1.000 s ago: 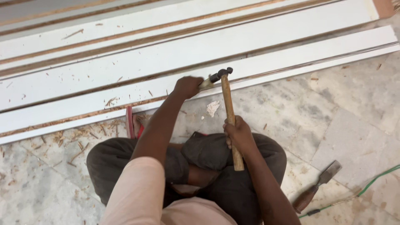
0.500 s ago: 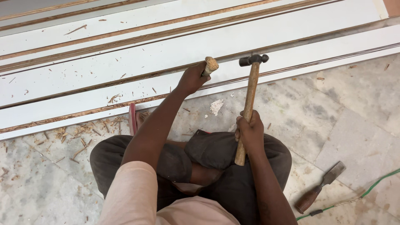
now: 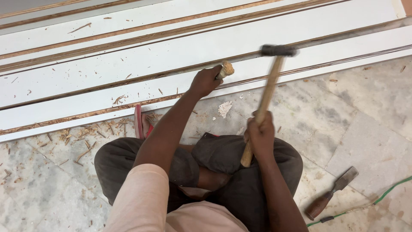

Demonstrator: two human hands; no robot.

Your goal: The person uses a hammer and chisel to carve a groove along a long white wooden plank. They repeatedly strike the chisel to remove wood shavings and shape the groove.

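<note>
My left hand [image 3: 205, 80] grips a chisel whose worn wooden handle end [image 3: 226, 68] sticks out to the right, set against the edge of a white laminated board [image 3: 107, 101]. My right hand [image 3: 260, 133] holds a hammer by its wooden handle [image 3: 266, 101]. The dark hammer head [image 3: 279, 50] is raised and blurred, up and to the right of the chisel end, apart from it. I sit cross-legged on the floor in dark trousers.
Several long white boards with brown edges [image 3: 171, 38] lie across the top. Wood chips [image 3: 92, 133] litter the marble floor at left. A red sandal [image 3: 139, 122] lies by my knee. A second chisel [image 3: 330, 193] and a green cable [image 3: 377, 199] lie at the lower right.
The hammer head was on the chisel end a second ago. It has since swung up and to the right, away from the chisel. My left hand stays on the chisel.
</note>
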